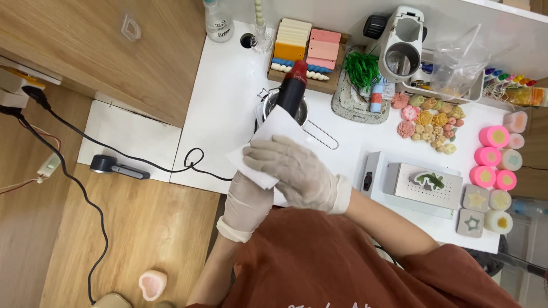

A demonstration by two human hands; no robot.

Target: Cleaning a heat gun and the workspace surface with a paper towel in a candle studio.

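The white tabletop (228,108) fills the middle of the room's view, with wood floor (142,228) to one side, where a black cable (85,148) trails. On it at the far edge sits a wooden tray (330,84) of coloured bars, and toward the near edge a grey box (425,188) with a green shape on top. Pink round candles (494,137) and small flower shapes (431,122) lie between them. A steel pot (302,114) stands near the middle, a dark red-capped bottle (292,88) upright in it. Just before the pot both gloved hands meet over a white paper (274,128) — the right hand (297,171) lies flat on top, fingers together and curled over the sheet. The left hand (248,199) is under it; I cannot tell how its fingers sit.
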